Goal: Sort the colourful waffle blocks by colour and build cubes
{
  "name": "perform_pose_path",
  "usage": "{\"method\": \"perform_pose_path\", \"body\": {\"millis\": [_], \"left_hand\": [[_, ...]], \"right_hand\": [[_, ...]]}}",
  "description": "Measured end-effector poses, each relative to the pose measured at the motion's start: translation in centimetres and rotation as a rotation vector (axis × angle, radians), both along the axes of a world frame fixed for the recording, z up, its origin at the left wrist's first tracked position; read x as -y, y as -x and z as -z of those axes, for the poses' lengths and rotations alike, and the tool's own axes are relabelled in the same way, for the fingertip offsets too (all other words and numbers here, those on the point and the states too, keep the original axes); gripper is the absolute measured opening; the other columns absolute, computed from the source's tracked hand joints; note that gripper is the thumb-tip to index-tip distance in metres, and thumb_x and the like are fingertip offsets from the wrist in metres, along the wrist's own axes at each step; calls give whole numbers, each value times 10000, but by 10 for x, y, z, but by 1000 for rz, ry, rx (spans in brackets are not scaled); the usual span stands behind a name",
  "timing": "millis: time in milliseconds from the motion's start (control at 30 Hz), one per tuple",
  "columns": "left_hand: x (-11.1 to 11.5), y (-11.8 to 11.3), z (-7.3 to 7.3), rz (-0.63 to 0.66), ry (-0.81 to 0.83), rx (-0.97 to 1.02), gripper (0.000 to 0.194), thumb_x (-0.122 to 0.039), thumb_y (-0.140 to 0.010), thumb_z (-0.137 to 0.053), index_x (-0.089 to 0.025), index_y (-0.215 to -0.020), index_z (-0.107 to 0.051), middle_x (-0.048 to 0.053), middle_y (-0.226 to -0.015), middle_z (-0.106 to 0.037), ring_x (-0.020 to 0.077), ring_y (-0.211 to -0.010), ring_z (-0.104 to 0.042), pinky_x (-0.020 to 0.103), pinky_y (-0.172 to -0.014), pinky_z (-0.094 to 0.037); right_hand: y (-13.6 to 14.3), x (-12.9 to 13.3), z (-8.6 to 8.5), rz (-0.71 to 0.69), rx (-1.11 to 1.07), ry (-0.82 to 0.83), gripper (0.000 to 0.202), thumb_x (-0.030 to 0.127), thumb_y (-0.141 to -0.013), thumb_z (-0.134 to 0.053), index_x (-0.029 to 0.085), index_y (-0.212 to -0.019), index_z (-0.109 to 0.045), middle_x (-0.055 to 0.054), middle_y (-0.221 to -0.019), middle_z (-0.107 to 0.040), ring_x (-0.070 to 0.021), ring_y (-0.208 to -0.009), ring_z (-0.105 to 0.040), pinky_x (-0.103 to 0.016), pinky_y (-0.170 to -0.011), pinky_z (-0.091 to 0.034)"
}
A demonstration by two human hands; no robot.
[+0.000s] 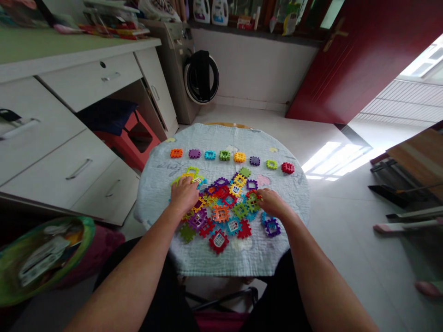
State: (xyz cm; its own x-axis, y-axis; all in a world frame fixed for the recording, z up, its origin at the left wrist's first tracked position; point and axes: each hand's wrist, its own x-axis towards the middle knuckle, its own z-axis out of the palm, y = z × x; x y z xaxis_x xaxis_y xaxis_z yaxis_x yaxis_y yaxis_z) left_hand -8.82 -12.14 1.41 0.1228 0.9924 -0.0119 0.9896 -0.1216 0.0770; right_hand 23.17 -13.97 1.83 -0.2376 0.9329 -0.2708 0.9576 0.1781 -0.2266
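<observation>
A pile of colourful plastic interlocking building blocks (221,213) lies on a cloth-covered round table (238,263). Many are square frames with notched edges, some with white window inserts. My left hand (186,194) rests on the pile's left side, fingers apart over yellow-green blocks (192,171); its fingertips are partly hidden. At the right side, my right hand (272,202) has its fingers closed at a red block (251,193), beside a green block (254,202). Across the far side runs a row of small blocks, from an orange one (176,153) to a red one (288,168).
A purple-blue block (272,227) lies apart near my right forearm. Left of the table are a white drawer cabinet (79,161), a red stool (138,138) and a lined bin (48,249). Behind stand a washing machine (180,69) and a red door (332,69).
</observation>
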Motion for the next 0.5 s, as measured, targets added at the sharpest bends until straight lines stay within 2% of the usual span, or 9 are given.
{"method": "perform_pose_path", "body": {"millis": [133, 300, 400, 500], "left_hand": [[-9, 0, 2, -3, -45, 132, 249, -281, -838, -450, -189, -916, -668, 105, -1066, -617, 252, -1037, -539, 368, -932, -402], [-19, 3, 4, 99, -9, 388, 306, -331, -850, -381, -204, -686, -606, 68, -865, -638, 205, -914, -564, 304, -862, -441], [-18, 4, 5, 84, -16, 366, 263, -315, -826, -413, -206, -682, -605, 69, -876, -642, 207, -916, -564, 307, -865, -435], [-13, 6, 5, -15, -112, 252, 183, -276, -768, -486, -196, -817, -643, 92, -977, -642, 234, -952, -558, 352, -897, -416]], "right_hand": [[2, -14, 9, 69, -15, -61, 291, 175, -832, -479, 194, -1080, -631, -101, -1026, -653, -218, -975, -590, -275, -822, -393], [12, -29, 25, 204, -27, -154, 393, 185, -826, -476, 156, -1209, -562, -143, -1146, -621, -249, -1087, -552, -315, -912, -382], [20, -34, 33, 299, -86, -175, 436, 217, -834, -466, 125, -1259, -510, -157, -1206, -599, -254, -1137, -526, -323, -951, -373], [27, -35, 39, 380, -146, -179, 483, 266, -822, -497, 101, -1276, -485, -154, -1242, -580, -248, -1141, -523, -308, -959, -375]]}}
